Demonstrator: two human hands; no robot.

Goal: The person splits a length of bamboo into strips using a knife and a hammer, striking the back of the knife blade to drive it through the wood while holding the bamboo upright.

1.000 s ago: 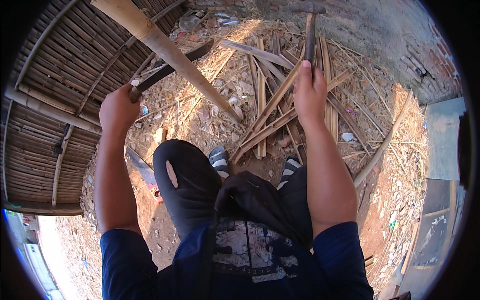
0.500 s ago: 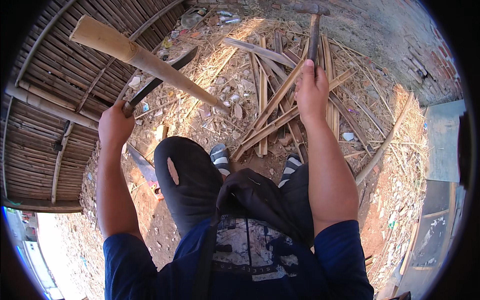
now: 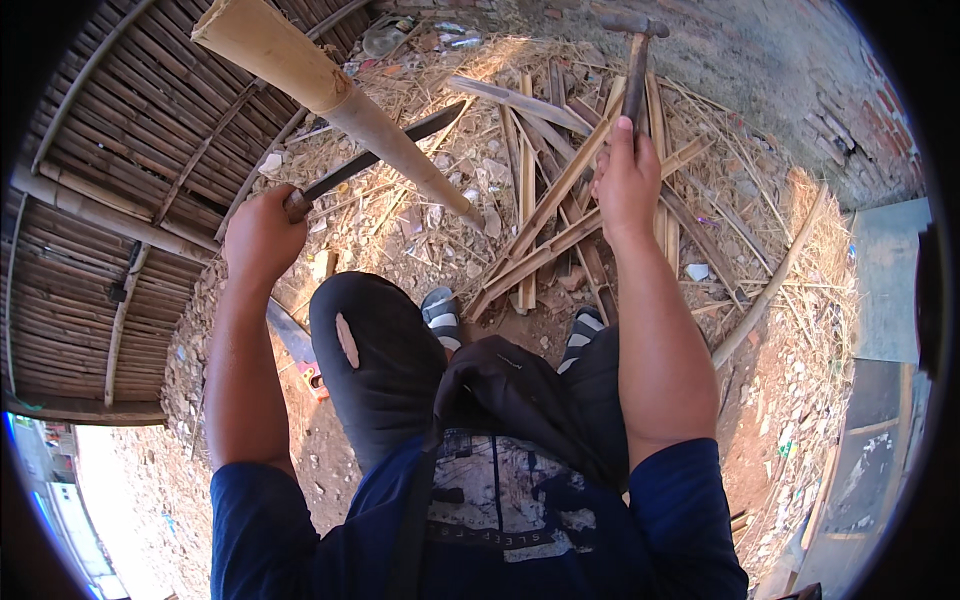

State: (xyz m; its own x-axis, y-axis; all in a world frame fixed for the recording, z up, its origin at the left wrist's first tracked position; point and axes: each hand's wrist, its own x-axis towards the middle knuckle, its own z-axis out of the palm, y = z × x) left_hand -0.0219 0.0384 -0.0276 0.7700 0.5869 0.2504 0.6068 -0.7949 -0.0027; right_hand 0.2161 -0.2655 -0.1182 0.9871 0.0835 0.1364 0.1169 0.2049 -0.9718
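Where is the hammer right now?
The hammer is up in the right hand, at the top right of the head view, above the split bamboo strips.

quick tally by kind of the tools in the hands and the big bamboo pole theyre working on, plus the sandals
Long blades, held in the left hand: 1, the machete
Hammers, held in the right hand: 1, the hammer
Thick bamboo poles propped up at a tilt: 1, the bamboo pole
Sandals on the feet: 2, left sandal and right sandal
Total: 5
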